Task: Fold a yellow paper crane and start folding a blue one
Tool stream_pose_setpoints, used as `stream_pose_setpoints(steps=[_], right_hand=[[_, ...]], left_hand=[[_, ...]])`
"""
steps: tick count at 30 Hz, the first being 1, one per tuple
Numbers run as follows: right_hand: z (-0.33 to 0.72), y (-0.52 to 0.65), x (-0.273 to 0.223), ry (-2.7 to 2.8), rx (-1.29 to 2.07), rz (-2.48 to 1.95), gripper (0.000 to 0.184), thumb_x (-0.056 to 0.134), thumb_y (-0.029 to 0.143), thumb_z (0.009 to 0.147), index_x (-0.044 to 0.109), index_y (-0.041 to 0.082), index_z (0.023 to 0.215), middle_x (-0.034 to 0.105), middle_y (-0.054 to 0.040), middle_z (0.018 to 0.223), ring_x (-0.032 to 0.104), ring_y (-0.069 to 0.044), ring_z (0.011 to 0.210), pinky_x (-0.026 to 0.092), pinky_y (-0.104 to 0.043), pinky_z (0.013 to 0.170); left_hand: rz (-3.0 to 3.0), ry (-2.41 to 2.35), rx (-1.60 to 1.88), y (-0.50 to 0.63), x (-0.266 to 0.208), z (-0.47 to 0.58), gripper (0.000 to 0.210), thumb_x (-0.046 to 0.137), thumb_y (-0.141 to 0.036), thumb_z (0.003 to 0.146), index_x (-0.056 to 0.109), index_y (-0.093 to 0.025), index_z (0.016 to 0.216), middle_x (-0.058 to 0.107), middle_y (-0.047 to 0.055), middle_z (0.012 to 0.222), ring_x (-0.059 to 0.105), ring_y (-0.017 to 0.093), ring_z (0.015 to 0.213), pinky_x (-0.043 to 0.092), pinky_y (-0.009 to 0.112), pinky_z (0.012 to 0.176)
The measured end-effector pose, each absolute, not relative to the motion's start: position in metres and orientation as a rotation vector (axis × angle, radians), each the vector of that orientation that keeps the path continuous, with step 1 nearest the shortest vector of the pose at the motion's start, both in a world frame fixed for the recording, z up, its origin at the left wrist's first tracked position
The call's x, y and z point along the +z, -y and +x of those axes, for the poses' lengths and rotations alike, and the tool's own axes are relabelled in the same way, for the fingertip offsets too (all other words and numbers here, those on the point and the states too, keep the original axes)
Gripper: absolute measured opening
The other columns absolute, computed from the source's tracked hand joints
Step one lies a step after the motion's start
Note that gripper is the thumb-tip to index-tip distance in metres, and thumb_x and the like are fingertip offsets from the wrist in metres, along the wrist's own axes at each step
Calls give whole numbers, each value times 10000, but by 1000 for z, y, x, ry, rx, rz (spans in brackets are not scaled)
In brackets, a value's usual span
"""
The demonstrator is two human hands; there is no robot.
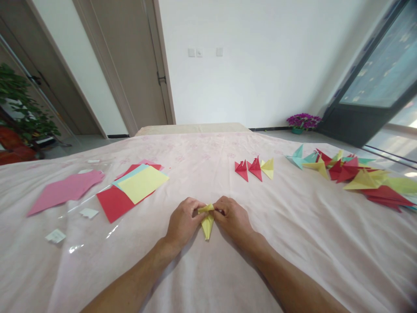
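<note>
Between my two hands lies a folded piece of yellow origami paper [207,226], its narrow point toward me and its top edge bent over. My left hand [185,221] pinches the upper left corner with thumb and fingers. On the other side, my right hand [233,219] pinches the upper right corner. Both hands rest low on the cloth. Beyond them stand two red paper cranes [255,168] and a yellow folded paper piece [267,168] in a row.
A pink cloth [208,278] covers the table. At left are pink sheets [67,191], yellow paper [143,182] over red paper [114,203], clear plastic film and white scraps [56,236]. A heap of colourful folded paper cranes [355,174] lies at right.
</note>
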State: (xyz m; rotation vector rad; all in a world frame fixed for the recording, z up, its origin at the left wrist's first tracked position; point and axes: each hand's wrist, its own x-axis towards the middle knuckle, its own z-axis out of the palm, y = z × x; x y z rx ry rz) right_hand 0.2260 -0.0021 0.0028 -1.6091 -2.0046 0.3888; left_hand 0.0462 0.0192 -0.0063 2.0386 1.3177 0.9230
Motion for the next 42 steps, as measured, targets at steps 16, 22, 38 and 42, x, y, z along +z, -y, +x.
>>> stream_pose_setpoints(steps=[16,22,38,42], right_hand=[[226,0,7,1994,413,-1683,179,564,250,894,660,216,747,637,7,818,573,-130,797,337,-230,674],[226,0,8,1973,438,-1706,133,580,242,873,679,223,787,643,6,826,581,-136,787,344,-239,660],[231,4,4,2074,421,-1555,121,602,229,899,719,256,893,644,-9,877,579,-163,857,390,-258,739],[231,1,5,2032,456,-1573,104,613,213,879,706,245,846,645,-2,865,584,-159,849,391,-255,738]], left_hand=[[2219,-1500,739,-13,-2,51,230,704,-275,723,649,-232,942,640,19,964,575,208,915,425,312,818],[2190,-1457,778,-15,-4,48,202,724,-273,714,628,-229,887,630,8,922,572,202,883,422,306,779],[2152,-1373,831,-13,-8,38,77,624,-192,843,675,-238,809,640,-3,836,609,165,820,425,268,724],[2149,-1400,823,-16,-7,38,97,621,-208,851,668,-237,771,638,-11,812,614,156,799,417,259,699]])
